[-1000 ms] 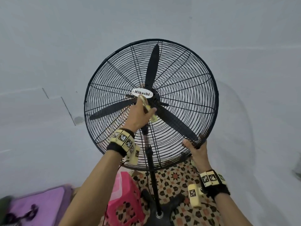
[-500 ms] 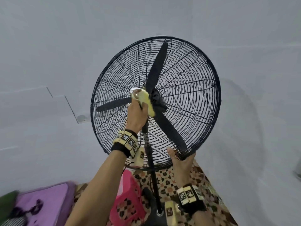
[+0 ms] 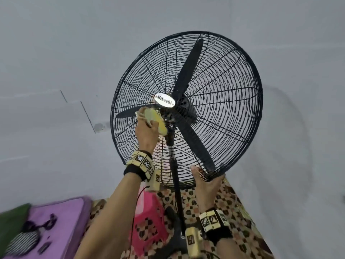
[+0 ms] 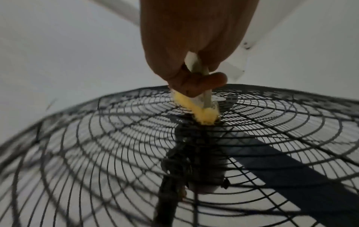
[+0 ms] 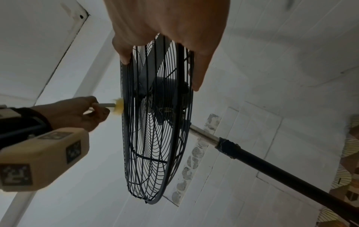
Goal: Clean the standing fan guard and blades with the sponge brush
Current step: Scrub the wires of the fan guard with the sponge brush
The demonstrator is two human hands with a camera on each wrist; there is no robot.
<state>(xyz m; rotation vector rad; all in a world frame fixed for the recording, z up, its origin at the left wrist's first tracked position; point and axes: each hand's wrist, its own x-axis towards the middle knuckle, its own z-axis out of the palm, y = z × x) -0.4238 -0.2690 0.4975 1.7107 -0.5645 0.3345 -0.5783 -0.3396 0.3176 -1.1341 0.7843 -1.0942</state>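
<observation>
Silver "Mikachi" badge (image 3: 165,100); left hand (image 3: 146,132) pinches sponge brush (image 3: 158,122) (yellow); right hand (image 3: 206,181) grips guard (image 3: 242,113).

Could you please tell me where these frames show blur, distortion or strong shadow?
Head view: wide-angle bending, lower-left corner smeared, fan guard casts a soft wall shadow. Left wrist view: guard wires streaked, left hand dark, sponge brush slightly soft. Right wrist view: right hand bright and near; guard rim curved.

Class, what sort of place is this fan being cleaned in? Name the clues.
Probably a room at home: a patterned floor mat, a pink plastic stool and purple bedding beside plain white walls.
</observation>
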